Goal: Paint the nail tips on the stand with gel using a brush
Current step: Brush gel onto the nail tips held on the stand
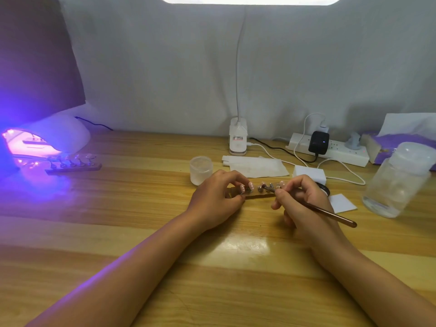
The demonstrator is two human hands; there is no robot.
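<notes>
The stand (256,194) lies mid-tabletop; my left hand (218,199) pinches its left end to steady it, since it looks light and liable to slide. My right hand (300,204) grips the thin, stiff brush (330,213) near the ferrule, bristles at the small nail tips (263,185), which call for light pressure.

**Wooden desk and its load**

The desk (141,208) carries a glowing curing lamp (47,140), two nail stands (73,166) (257,195), a frosted jar (201,169), a lamp base (238,138), tissues (257,166), a power strip (330,149) and a clear bottle (398,180).

Head view — looking forward and down, close over the table (118,208)
</notes>
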